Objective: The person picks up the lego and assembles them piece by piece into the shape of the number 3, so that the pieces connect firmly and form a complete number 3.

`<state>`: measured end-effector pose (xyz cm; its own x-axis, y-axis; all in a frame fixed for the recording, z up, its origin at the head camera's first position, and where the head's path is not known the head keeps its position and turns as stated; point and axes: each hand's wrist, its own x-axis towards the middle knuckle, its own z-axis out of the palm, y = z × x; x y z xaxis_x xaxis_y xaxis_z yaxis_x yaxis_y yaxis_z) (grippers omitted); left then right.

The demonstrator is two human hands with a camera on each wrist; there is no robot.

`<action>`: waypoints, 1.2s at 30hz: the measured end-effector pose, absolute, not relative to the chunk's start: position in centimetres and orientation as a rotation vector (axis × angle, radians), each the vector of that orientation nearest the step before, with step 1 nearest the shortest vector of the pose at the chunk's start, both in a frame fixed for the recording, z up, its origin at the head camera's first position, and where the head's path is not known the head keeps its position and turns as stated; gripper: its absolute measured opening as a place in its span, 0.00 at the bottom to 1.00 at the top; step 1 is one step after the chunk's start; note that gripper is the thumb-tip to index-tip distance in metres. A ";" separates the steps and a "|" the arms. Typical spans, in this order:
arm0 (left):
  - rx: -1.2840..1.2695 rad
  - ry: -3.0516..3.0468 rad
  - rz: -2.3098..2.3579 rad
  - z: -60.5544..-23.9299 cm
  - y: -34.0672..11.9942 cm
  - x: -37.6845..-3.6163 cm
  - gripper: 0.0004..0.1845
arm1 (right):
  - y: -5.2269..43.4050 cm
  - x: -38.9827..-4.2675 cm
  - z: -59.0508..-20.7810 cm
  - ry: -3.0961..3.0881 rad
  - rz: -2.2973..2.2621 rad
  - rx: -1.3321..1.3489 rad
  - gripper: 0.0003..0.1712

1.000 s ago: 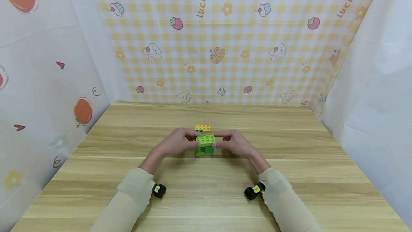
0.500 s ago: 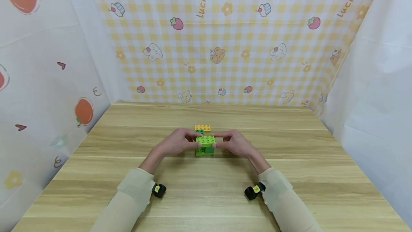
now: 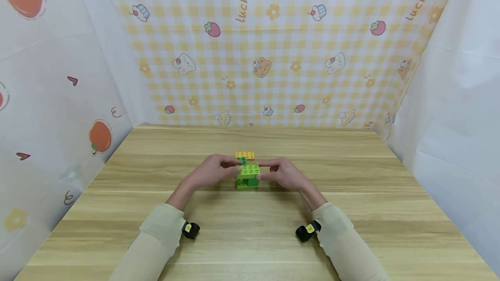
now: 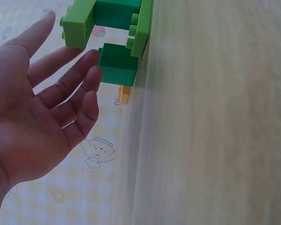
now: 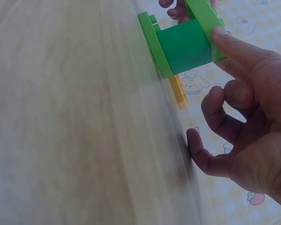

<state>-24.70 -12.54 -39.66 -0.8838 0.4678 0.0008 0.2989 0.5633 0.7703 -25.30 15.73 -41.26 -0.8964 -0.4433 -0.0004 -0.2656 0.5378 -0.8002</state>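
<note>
A small green brick build stands mid-table: a light green top brick (image 3: pixel 249 169) sits over a dark green block (image 3: pixel 254 181) on a light green plate (image 3: pixel 242 184). My left hand (image 3: pixel 233 169) is at its left end. In the left wrist view that left hand (image 4: pixel 72 61) has straight fingers, with one tip touching the dark green block (image 4: pixel 117 65). My right hand (image 3: pixel 262 174) is at the right end. One finger (image 5: pixel 234 51) presses the top brick (image 5: pixel 203 18), and the others are curled. A yellow brick (image 3: pixel 245 155) lies just behind.
The wooden table (image 3: pixel 250 229) is walled by patterned cloth at the back and on both sides. A small dark green brick (image 3: pixel 242 160) sits between the yellow brick and the build. Bare wood stretches to the left, right and front of the hands.
Both hands stay at the ends of the green build. The view has shifted slightly, and nothing else has visibly moved.
</note>
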 end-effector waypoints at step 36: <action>0.482 2.705 1.227 -40.0 -11.9 -26.8 0.25 | 15.7 -25.3 -41.2 2.562 -1.285 -0.621 0.28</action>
<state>-26.75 -11.88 -40.04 -0.9401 0.3406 0.0108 0.2325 0.6179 0.7511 -25.31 15.65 -41.25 -0.8896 -0.4568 0.0028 -0.2753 0.5312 -0.8013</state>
